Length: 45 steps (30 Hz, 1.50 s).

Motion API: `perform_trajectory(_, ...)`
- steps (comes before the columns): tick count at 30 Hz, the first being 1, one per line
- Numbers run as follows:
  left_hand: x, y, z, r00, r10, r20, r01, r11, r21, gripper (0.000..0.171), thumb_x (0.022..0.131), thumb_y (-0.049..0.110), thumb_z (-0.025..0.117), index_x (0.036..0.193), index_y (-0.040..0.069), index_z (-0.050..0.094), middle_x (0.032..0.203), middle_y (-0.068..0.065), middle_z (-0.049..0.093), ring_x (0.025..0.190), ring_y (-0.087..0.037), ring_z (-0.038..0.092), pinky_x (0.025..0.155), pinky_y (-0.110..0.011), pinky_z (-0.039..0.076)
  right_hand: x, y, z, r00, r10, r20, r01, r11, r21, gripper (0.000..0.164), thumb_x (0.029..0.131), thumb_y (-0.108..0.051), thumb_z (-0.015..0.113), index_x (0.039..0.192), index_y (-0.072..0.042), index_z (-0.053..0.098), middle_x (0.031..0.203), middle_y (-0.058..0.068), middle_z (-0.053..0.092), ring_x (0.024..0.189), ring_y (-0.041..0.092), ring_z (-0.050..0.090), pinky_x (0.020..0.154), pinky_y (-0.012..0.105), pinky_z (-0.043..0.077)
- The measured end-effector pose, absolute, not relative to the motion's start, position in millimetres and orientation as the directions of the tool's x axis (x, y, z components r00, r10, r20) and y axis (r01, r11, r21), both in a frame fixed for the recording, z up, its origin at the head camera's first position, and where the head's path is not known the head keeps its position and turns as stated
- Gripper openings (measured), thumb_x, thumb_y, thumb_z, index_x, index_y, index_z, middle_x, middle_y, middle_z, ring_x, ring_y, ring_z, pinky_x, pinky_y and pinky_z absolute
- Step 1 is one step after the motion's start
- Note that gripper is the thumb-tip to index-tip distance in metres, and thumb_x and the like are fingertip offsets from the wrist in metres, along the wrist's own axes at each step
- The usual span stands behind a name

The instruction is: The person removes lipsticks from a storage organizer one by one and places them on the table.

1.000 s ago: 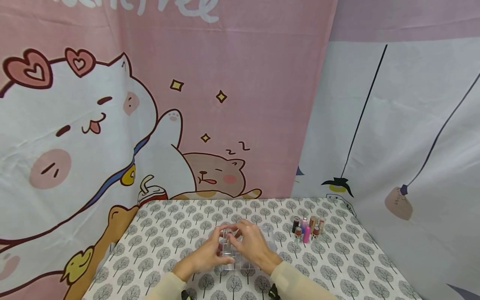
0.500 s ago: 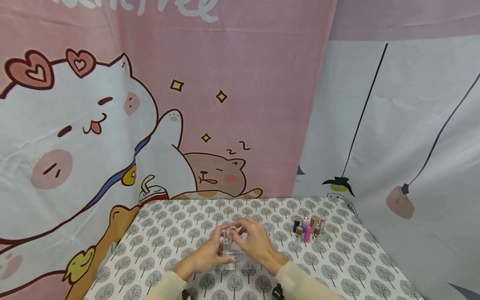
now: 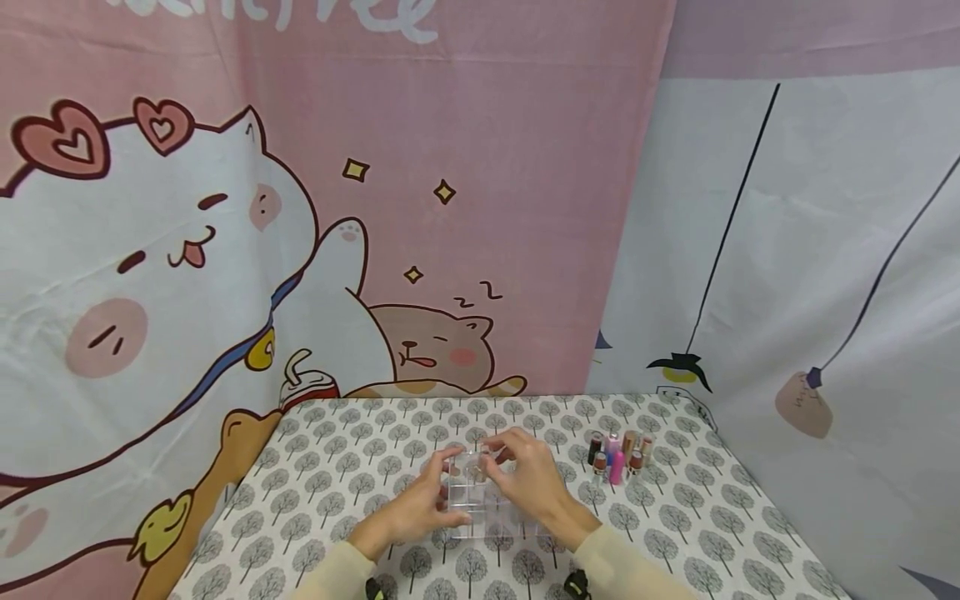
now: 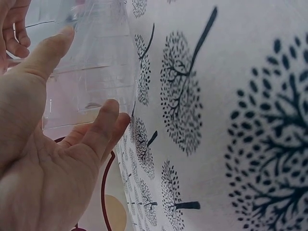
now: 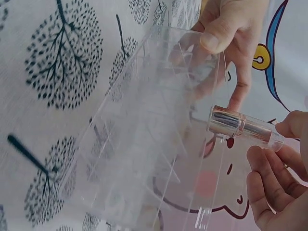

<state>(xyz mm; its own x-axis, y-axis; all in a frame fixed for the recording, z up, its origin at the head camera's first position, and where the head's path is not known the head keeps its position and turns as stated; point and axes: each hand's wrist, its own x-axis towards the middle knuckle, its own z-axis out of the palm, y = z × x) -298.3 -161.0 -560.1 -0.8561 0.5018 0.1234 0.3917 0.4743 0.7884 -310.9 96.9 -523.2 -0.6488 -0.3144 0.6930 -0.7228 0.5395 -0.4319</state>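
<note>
A clear plastic organizer (image 3: 467, 493) with several square compartments sits on the table before me. My left hand (image 3: 415, 506) grips its left end, thumb on the near side and fingers on the far side. In the left wrist view the left hand (image 4: 62, 139) spans that end of the see-through box. A lipstick (image 5: 238, 126) with a shiny rose-gold body and clear cap is pinched by my right hand (image 5: 284, 168) at the cap end. Its other end is at the organizer's top edge in the right wrist view. From the head, my right hand (image 3: 531, 477) is over the organizer's far side.
Several lipsticks stand in a cluster to the right, among them a bright pink tube (image 3: 617, 469) and a black one (image 3: 595, 450). The table's cloth (image 3: 337, 467) has a tree print. A cartoon curtain (image 3: 525, 208) hangs behind the table's far edge.
My right hand has shifted to the right along the organizer, away from my left hand, with the lipstick between its fingers. The left hand keeps its grip in the same place.
</note>
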Motion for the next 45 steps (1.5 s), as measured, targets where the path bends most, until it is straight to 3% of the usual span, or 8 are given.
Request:
perform_trajectory(9, -298, -158, -558, -0.861, 0.493, 0.128, 0.379, 0.454, 0.806, 0.110, 0.098, 0.024, 0.097, 0.180, 0.023, 0.023, 0.156, -0.031, 0.049, 0.096, -0.015, 0.061, 0.079, -0.022, 0.058, -311, 118, -519, -0.667, -0.280, 0.691, -0.688, 0.588, -0.426, 0.024, 0.095, -0.009, 0.095, 0.117, -0.008, 0.085, 0.108, 0.004, 0.085, 0.088, 0.019, 0.084, 0.081, 0.034, 0.075)
perform_trajectory(14, -299, -158, -558, -0.863, 0.492, 0.116, 0.373, 0.465, 0.803, 0.111, 0.098, 0.026, 0.097, 0.180, 0.026, 0.022, 0.160, -0.032, 0.048, 0.101, -0.019, 0.066, 0.083, -0.024, 0.061, -311, 127, -516, -0.675, -0.259, 0.691, -0.669, 0.609, -0.426, 0.025, 0.095, -0.009, 0.096, 0.118, -0.009, 0.086, 0.106, 0.003, 0.085, 0.087, 0.019, 0.083, 0.080, 0.028, 0.073)
perform_trajectory(21, -299, -158, -559, -0.866, 0.486, 0.117, 0.373, 0.472, 0.799, 0.111, 0.098, 0.027, 0.097, 0.180, 0.027, 0.022, 0.159, -0.030, 0.048, 0.097, -0.013, 0.062, 0.080, -0.023, 0.059, -311, 139, -512, -0.674, -0.238, 0.699, -0.663, 0.612, -0.431, 0.023, 0.097, -0.011, 0.094, 0.119, -0.011, 0.086, 0.107, 0.003, 0.084, 0.087, 0.018, 0.082, 0.080, 0.039, 0.075)
perform_trajectory(28, -297, -159, -558, -0.871, 0.478, 0.110, 0.362, 0.476, 0.802, 0.112, 0.098, 0.028, 0.097, 0.181, 0.025, 0.022, 0.160, -0.029, 0.048, 0.095, -0.013, 0.059, 0.078, -0.023, 0.059, -314, 151, -508, -0.620, -0.226, 0.752, -0.690, 0.612, -0.385, 0.023, 0.095, -0.008, 0.094, 0.117, -0.006, 0.086, 0.104, 0.006, 0.085, 0.081, 0.017, 0.082, 0.077, 0.036, 0.074)
perform_trajectory(45, -296, -160, -559, -0.876, 0.473, 0.098, 0.349, 0.480, 0.805, 0.112, 0.097, 0.029, 0.097, 0.180, 0.032, 0.022, 0.161, -0.028, 0.048, 0.100, -0.016, 0.060, 0.081, -0.024, 0.059, -321, 189, -504, -0.639, -0.204, 0.742, -0.651, 0.658, -0.380, 0.024, 0.096, -0.006, 0.094, 0.119, -0.008, 0.086, 0.106, 0.006, 0.085, 0.086, 0.021, 0.084, 0.076, 0.037, 0.074)
